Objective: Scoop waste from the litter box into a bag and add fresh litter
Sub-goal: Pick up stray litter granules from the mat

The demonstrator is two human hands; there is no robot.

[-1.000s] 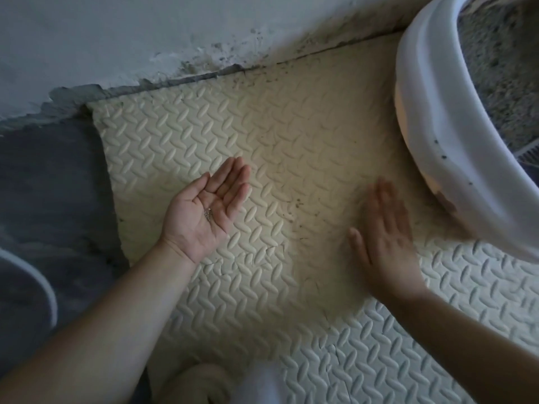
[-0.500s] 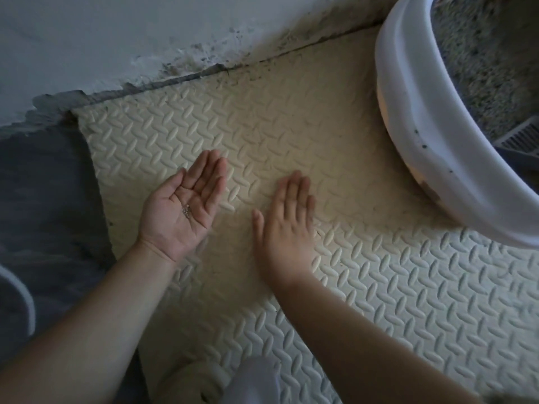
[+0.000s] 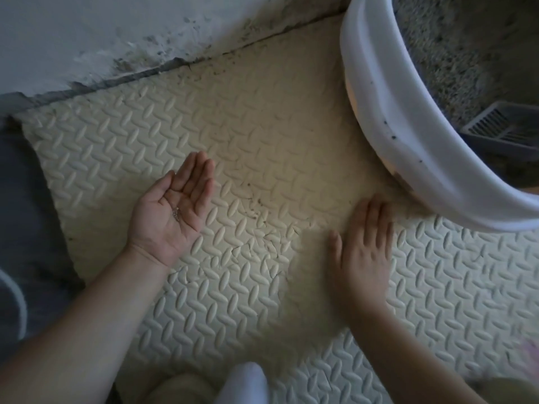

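The step in hand looks like tidying stray litter off the foam mat beside the litter box. The left hand lies palm up near the mat's left edge, fingers together and only gently cupped, with a few pale grains in the hollow of the palm. The right hand is spread flat, palm down, just beside the box's near wall. It is blurred, so whether it presses the mat or skims just above it cannot be told.

To do this well, the flat hand should sweep low towards the dark specks in the middle of the mat. It should cross the ridges at a slant, since grains will lodge in the grooves. The left hand serves best as a dustpan, its outer edge laid on the mat and the palm kept level so nothing rolls out.

The mat is cream foam, embossed with short oval ridges in a herringbone pattern, cracked in places and grimy along its far edge under the stained wall. Off its left edge lies dark bare floor. The box is smooth white plastic with a broad rounded rim flecked with dirt, and it sits at the mat's far right corner. Inside it lie coarse grey litter and a slotted grey scoop. No bag is in view.
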